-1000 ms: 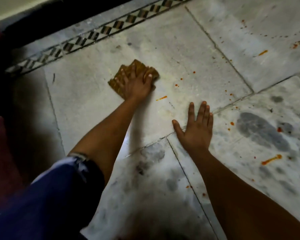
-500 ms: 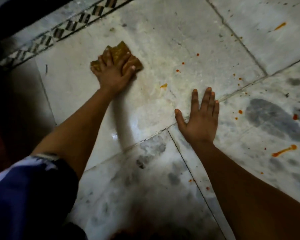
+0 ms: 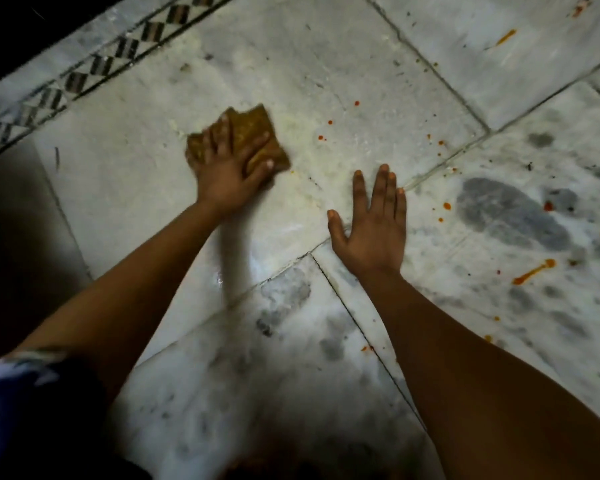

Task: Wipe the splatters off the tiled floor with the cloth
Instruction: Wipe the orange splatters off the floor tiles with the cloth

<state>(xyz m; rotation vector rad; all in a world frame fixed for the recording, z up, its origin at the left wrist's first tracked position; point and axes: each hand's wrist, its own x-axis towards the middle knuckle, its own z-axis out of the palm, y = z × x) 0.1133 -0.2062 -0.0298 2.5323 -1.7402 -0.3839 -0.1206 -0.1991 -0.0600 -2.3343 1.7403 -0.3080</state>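
Observation:
A folded mustard-brown cloth [image 3: 257, 128] lies on the pale marble floor tile [image 3: 291, 64]. My left hand [image 3: 227, 174] presses down on it with spread fingers, covering its near half. My right hand [image 3: 371, 223] rests flat on the floor to the right, fingers straight, across a tile joint. Small red-orange splatter dots [image 3: 329, 122] sit just right of the cloth. An orange streak [image 3: 534, 270] lies further right on a grey-veined tile, and another streak [image 3: 504, 38] marks the far right tile.
A black-and-white patterned border strip [image 3: 94, 67] runs along the far left, with a dark area beyond it. Dark grey patches [image 3: 510, 213] mark the right tile. My blue sleeve [image 3: 21, 410] fills the near left corner.
My left hand slid the cloth nearer and to the right, over the orange smear that lay beside it; only a faint mark shows there now. My right hand stayed planted.

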